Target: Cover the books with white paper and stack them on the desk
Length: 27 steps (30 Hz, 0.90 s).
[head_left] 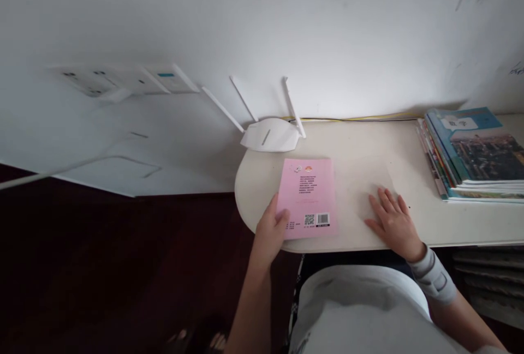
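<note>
A pink book [309, 201] lies on the white tabletop, with printed text, a QR code and a barcode facing up. My left hand [270, 228] grips its left edge, thumb on top and the other fingers mostly hidden. To the right of the book spreads what looks like a clear plastic sheet [360, 182], very faint against the table; whether it is joined to the book I cannot tell. My right hand [393, 220] rests flat with fingers spread, at the right part of this sheet. A grey wrist band [434, 275] wraps my right wrist.
A white router [272, 135] with raised antennas stands behind the book. At the right is a stack of books [478, 152], a blue one on top. A yellow cable [347, 119] runs along the wall. Sockets [123, 81] with a plugged-in cord are at left; the table [249, 196] has a rounded left end.
</note>
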### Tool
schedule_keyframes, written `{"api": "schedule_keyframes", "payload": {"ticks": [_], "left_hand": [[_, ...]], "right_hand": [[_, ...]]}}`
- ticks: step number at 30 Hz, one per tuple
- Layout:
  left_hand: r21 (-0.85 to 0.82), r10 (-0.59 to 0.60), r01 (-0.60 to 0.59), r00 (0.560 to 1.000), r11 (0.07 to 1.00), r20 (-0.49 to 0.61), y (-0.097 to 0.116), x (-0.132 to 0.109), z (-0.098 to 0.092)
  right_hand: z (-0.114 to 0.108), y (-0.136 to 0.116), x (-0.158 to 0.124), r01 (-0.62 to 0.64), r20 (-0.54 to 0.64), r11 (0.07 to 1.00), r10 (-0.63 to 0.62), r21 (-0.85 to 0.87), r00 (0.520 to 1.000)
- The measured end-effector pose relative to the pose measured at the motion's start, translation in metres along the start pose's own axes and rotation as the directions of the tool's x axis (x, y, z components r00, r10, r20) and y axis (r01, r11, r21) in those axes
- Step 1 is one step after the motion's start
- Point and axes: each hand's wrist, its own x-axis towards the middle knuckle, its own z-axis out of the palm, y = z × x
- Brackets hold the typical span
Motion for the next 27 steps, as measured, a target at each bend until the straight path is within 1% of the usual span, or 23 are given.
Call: {"api": "schedule_keyframes", "payload": {"ticks": [4,7,9,12,14,15,18,20,22,25,27], "left_hand": [[0.116,0.076,-0.062,0.989,0.991,-0.124,-0.002,-0.004,0.003],[0.178,0.112,-0.081,0.979,0.981,-0.169,-0.005,-0.005,0.005],[0.189,0.087,-0.051,0.978,0.981,-0.189,-0.007,-0.007,0.004],[0.146,0.024,0.007,0.978,0.989,-0.207,-0.007,-0.011,0.001],[0.109,-0.004,0.025,0.983,0.994,-0.185,-0.005,-0.015,-0.001],[0.095,-0.012,0.028,0.986,0.995,-0.169,-0.004,-0.018,-0.002],[0.062,-0.012,0.022,0.989,0.998,-0.151,-0.002,-0.022,-0.002],[0.041,-0.011,0.018,0.989,0.999,-0.151,-0.001,-0.024,-0.001],[0.031,-0.015,0.02,0.989,0.999,-0.148,-0.001,-0.024,-0.002],[0.002,-0.016,0.017,0.988,1.0,-0.153,0.005,-0.028,-0.004],[-0.084,0.009,-0.024,0.985,0.996,-0.171,0.012,-0.033,-0.003]], "right_hand": [[0.001,0.0,0.0,-0.001,-0.016,1.0,0.001,0.025,1.0],[0.003,0.001,0.0,0.006,-0.025,1.0,-0.005,0.03,1.0],[0.003,0.002,-0.001,0.01,-0.016,1.0,-0.01,0.02,1.0],[-0.001,0.0,0.0,-0.009,-0.024,1.0,0.009,0.002,1.0],[-0.008,-0.009,0.002,-0.005,-0.063,1.0,0.006,0.008,0.998],[-0.011,-0.015,0.004,0.026,-0.081,0.999,-0.024,0.023,0.996],[-0.019,-0.041,0.011,0.219,-0.075,0.97,-0.212,0.103,0.974],[-0.019,-0.058,0.013,0.307,-0.047,0.939,-0.303,0.154,0.952],[-0.015,-0.07,0.014,0.318,-0.03,0.931,-0.318,0.178,0.948],[-0.007,-0.079,0.011,0.3,-0.025,0.936,-0.301,0.181,0.953],[-0.004,-0.081,0.01,0.3,-0.03,0.937,-0.299,0.179,0.954]]}}
